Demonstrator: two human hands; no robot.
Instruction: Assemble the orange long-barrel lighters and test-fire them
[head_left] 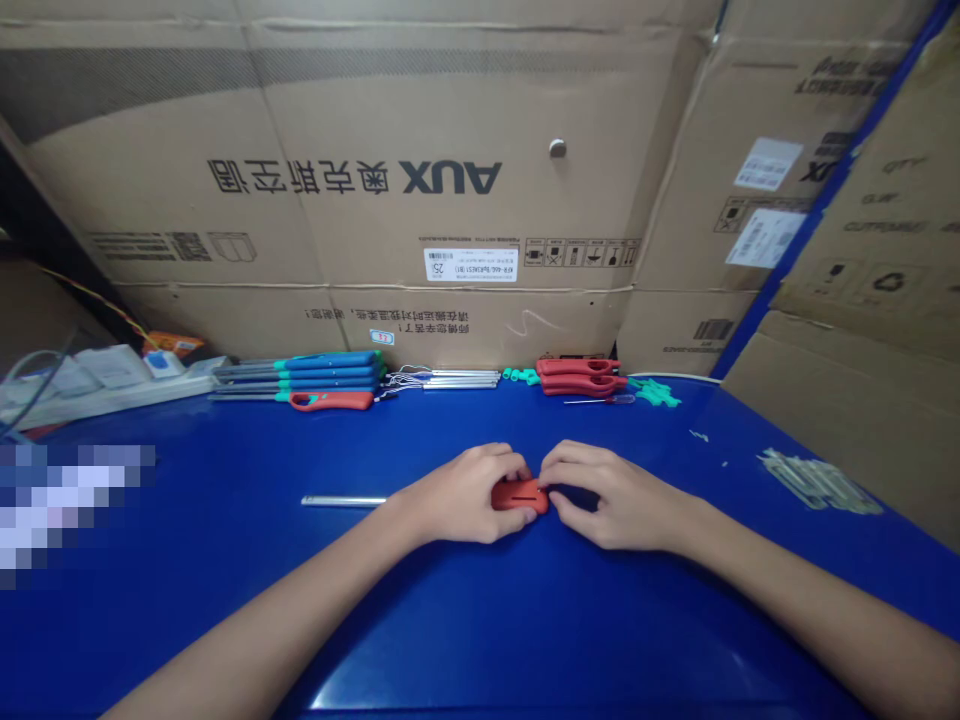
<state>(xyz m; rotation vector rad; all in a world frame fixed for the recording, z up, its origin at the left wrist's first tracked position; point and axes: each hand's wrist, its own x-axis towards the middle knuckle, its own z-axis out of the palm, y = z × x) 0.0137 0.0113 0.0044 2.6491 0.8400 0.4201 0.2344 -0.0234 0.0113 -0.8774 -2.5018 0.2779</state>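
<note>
My left hand (472, 495) is closed around the orange-red handle of a long-nosed lighter (521, 494), lying low over the table. A dark slot runs along the handle's upper side. At the handle's right end, the thumb and fingertips of my right hand (607, 495) are pinched together; anything small between them is hidden. A silver metal tube (341, 501) sticks out to the left from behind my left wrist. My hand covers the place where tube and handle would meet, so I cannot tell whether they are joined.
Along the back of the blue table (450, 640) lie blue lighters (330, 372), an orange one (330, 400), silver tubes (461, 380), red handles (577, 378), a screwdriver (600, 400) and green parts (656, 391). Pale strips (821, 482) lie right; a power strip (112, 390) left. Cardboard (337, 100) walls the back.
</note>
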